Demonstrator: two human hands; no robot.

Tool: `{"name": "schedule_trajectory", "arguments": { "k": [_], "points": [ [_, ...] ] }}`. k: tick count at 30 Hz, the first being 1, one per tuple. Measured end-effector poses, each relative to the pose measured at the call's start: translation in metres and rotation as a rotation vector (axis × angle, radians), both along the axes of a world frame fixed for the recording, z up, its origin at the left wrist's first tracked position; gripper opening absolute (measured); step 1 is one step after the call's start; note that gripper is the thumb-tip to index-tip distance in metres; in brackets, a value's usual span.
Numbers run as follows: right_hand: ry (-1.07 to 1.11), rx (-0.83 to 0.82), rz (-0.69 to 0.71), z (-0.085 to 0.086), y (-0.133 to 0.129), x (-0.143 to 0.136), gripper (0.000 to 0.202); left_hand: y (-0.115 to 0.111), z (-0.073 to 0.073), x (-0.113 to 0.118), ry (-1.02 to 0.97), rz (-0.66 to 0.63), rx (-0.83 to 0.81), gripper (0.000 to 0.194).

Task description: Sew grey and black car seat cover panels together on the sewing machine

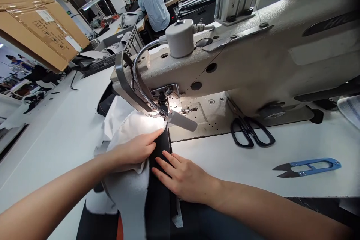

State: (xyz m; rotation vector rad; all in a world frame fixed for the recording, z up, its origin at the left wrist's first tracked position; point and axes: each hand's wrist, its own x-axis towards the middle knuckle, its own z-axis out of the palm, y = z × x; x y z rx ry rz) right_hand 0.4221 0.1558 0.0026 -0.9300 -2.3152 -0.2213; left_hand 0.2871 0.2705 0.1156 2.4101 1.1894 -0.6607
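A sewing machine [247, 56] spans the view, its lit needle area above layered fabric. My left hand [139, 148] lies on the white fabric [128, 185], index finger stretched toward the needle, the other fingers curled and partly hidden. My right hand [182, 176] rests with spread fingers on the black strip [159, 195], just below and right of my left hand. White and black pieces lie side by side, running up to the presser foot. A small grey lamp [182, 120] on a flexible metal tube hangs right of the needle.
Black-handled scissors [249, 133] lie against the machine bed, and blue thread snips [309, 167] lie at the right. Cardboard boxes [47, 26] and a grey crate [132, 43] stand at the back left. A person in a light blue shirt [153, 2] sits beyond the machine.
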Motion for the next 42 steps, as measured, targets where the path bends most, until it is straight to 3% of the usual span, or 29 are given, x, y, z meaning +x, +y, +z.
{"name": "schedule_trajectory", "arguments": {
  "k": [3, 7, 11, 16, 20, 26, 32, 39, 42],
  "points": [
    [0.001, -0.017, -0.036, 0.000, 0.000, 0.001, 0.035, 0.006, 0.000, 0.013, -0.026, 0.020, -0.097, 0.062],
    [-0.021, -0.079, -0.084, 0.004, 0.002, 0.004, 0.037, 0.013, -0.007, 0.024, 0.027, -0.007, -0.061, 0.052],
    [-0.085, -0.183, 0.027, 0.011, 0.008, 0.004, 0.030, 0.010, -0.008, 0.031, 0.156, -0.013, 0.033, 0.045],
    [-0.017, -0.152, 0.143, 0.009, 0.005, 0.007, 0.029, -0.003, 0.002, 0.027, 0.341, -0.028, 0.027, 0.061],
    [-0.012, -0.189, 0.092, 0.005, 0.000, 0.007, 0.032, 0.004, 0.002, 0.022, 0.221, -0.035, -0.014, 0.056],
    [-0.042, -0.237, -0.005, -0.002, 0.012, -0.011, 0.029, 0.024, -0.011, 0.028, 0.001, 0.012, -0.045, 0.040],
    [-0.024, -0.207, -0.027, -0.003, 0.025, -0.020, 0.020, 0.024, -0.014, 0.028, 0.041, -0.006, 0.039, 0.041],
    [0.042, -0.115, -0.077, 0.016, 0.019, 0.005, 0.016, 0.012, -0.013, 0.023, 0.150, -0.078, 0.135, 0.046],
    [0.026, -0.082, 0.014, 0.016, 0.014, 0.020, 0.017, 0.002, -0.006, 0.027, 0.316, -0.119, 0.132, 0.056]
  ]
}}
